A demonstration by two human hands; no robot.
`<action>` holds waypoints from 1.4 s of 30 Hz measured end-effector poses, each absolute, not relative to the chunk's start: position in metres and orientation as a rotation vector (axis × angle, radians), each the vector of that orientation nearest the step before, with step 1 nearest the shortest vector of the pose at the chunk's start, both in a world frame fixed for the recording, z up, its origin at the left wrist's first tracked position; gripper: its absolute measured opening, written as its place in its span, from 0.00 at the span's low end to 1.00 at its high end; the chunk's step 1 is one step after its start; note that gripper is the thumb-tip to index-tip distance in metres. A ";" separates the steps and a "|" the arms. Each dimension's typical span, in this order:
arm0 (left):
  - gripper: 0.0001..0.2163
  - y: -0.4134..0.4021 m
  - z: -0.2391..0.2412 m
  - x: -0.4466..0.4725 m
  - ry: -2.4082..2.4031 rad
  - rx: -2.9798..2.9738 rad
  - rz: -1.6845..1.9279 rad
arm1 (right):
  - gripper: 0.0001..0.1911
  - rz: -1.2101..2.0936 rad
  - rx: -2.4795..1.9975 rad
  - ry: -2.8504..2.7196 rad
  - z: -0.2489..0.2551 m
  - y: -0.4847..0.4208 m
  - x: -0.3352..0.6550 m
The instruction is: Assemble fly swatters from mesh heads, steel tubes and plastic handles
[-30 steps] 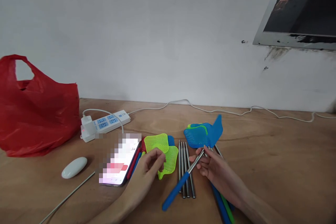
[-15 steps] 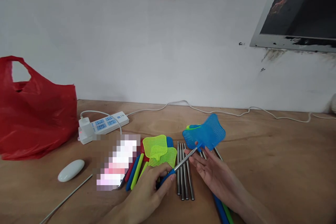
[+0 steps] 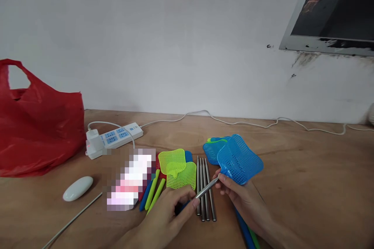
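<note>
A blue fly swatter (image 3: 241,159) is held tilted between my hands. My left hand (image 3: 169,214) is closed round its lower end, where the blue handle meets the metal rod; most of the handle is hidden. With thumb and fingers, my right hand (image 3: 248,204) pinches the top of the rod at the neck of the mesh head. Several loose metal rods (image 3: 206,198) lie side by side below. Left of them are yellow-green swatter heads (image 3: 181,177) over red and blue ones, with coloured handles (image 3: 152,194). Another blue swatter head (image 3: 210,152) lies behind the held one, and a blue handle (image 3: 245,229) shows under my right wrist.
A white power strip (image 3: 122,135) with a plugged-in charger stands at the back left, its cable along the wall. Left are a red plastic bag (image 3: 41,132), a white oval object (image 3: 78,189) and a blurred-out bright rectangle (image 3: 131,181). A dark framed panel (image 3: 336,7) hangs upper right.
My right hand has gone from loosely spread fingers to a pinch at the swatter's neck. The blue head has swung right and lower, its mesh turned more toward me.
</note>
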State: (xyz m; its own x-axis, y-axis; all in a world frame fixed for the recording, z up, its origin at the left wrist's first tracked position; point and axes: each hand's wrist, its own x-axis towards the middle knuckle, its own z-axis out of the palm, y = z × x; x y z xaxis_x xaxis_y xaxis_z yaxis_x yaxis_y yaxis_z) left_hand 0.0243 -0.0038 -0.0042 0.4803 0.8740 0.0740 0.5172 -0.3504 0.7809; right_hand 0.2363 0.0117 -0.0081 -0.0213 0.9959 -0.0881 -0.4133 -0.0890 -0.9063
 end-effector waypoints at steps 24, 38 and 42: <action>0.18 -0.001 -0.005 0.023 1.098 2.062 0.700 | 0.16 1.242 -0.964 -0.660 -0.002 0.017 0.248; 0.17 -0.005 -0.010 0.022 1.181 2.155 0.646 | 0.15 1.180 -0.828 -0.528 0.009 0.032 0.265; 0.18 -0.005 -0.009 0.023 1.234 2.140 0.653 | 0.16 1.211 -0.825 -0.462 0.009 0.031 0.263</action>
